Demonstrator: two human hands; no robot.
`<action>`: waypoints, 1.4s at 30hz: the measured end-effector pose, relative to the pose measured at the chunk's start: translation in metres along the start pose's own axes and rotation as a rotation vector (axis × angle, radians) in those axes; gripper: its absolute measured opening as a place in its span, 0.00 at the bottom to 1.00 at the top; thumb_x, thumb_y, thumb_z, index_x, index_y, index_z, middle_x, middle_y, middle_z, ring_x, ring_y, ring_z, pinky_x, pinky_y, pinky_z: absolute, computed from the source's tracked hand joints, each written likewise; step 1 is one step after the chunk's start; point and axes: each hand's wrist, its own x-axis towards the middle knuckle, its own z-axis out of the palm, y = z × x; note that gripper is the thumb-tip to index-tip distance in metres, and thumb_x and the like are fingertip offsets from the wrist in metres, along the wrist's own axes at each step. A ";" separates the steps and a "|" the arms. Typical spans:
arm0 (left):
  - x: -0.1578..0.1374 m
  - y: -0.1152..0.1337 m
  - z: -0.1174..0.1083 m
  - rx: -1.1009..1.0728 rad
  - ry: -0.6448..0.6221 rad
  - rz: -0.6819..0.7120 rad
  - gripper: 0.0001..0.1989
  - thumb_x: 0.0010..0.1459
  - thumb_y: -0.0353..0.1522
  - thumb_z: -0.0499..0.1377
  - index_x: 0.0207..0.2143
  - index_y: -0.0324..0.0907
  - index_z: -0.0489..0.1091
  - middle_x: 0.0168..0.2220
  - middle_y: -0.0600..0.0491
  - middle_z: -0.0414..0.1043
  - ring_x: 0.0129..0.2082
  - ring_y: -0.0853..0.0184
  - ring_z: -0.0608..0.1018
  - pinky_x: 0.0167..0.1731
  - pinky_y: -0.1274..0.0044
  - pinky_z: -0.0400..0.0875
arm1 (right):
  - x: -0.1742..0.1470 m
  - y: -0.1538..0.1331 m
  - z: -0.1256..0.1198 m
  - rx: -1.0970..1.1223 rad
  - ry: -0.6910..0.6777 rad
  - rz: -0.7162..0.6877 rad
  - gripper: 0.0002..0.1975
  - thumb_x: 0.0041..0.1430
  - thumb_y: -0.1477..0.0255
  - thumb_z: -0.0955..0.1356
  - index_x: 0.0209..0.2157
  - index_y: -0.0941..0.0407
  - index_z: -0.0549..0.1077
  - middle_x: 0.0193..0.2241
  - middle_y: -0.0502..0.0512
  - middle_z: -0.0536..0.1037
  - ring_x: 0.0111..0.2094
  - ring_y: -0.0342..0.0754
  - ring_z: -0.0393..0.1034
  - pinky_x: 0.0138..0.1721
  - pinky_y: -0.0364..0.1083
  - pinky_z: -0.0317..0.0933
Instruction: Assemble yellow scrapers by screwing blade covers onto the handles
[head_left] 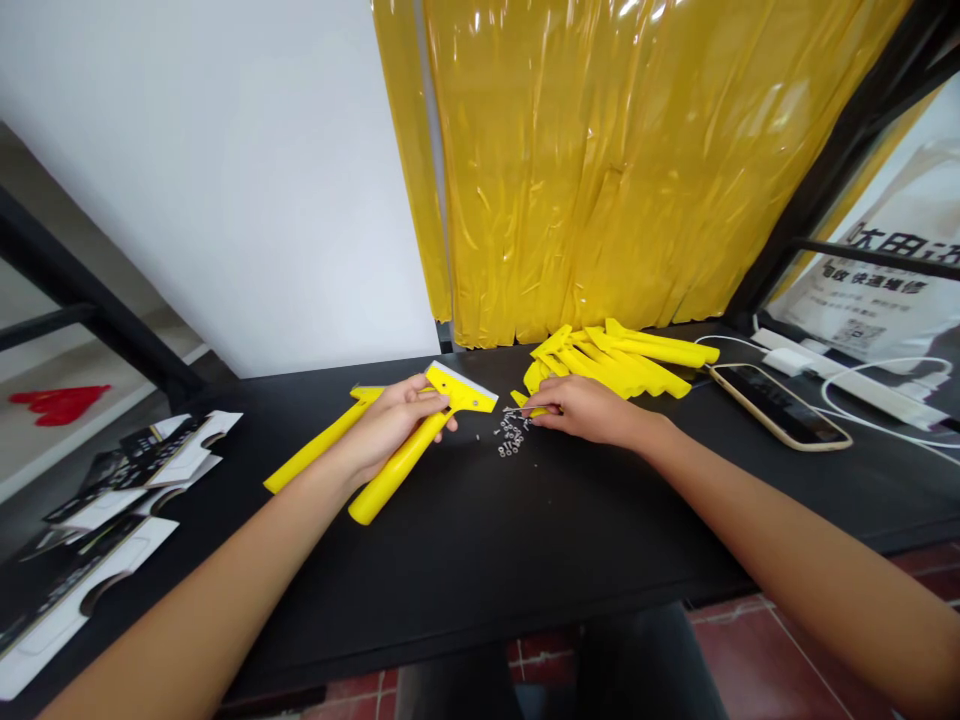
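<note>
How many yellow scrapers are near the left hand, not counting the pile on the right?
2. One yellow scraper is held in the left hand; the other scraper lies left of that hand, which partly hides it.

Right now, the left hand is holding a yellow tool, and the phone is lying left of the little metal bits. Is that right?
Not quite: the phone is lying right of the little metal bits, as the head view shows. The left hand is indeed holding a yellow tool.
</note>
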 end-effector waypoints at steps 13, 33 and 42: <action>0.001 -0.004 0.000 0.024 0.004 -0.029 0.12 0.60 0.36 0.63 0.43 0.39 0.71 0.32 0.49 0.76 0.30 0.67 0.78 0.27 0.78 0.71 | 0.005 -0.007 0.003 0.108 -0.018 0.064 0.07 0.61 0.71 0.68 0.30 0.56 0.77 0.26 0.50 0.75 0.27 0.43 0.64 0.30 0.44 0.52; -0.030 0.021 0.029 -0.034 -0.186 -0.122 0.17 0.61 0.36 0.64 0.50 0.41 0.68 0.40 0.46 0.78 0.34 0.66 0.80 0.32 0.76 0.71 | 0.003 -0.053 -0.010 1.006 0.360 0.203 0.13 0.57 0.61 0.73 0.36 0.57 0.76 0.29 0.50 0.76 0.22 0.38 0.57 0.21 0.41 0.50; -0.041 0.034 0.025 0.601 -0.114 0.264 0.16 0.67 0.38 0.56 0.54 0.48 0.74 0.47 0.50 0.79 0.42 0.62 0.79 0.45 0.70 0.72 | 0.001 -0.049 -0.020 1.139 0.505 0.199 0.13 0.56 0.61 0.74 0.36 0.56 0.74 0.33 0.53 0.79 0.17 0.34 0.50 0.15 0.41 0.41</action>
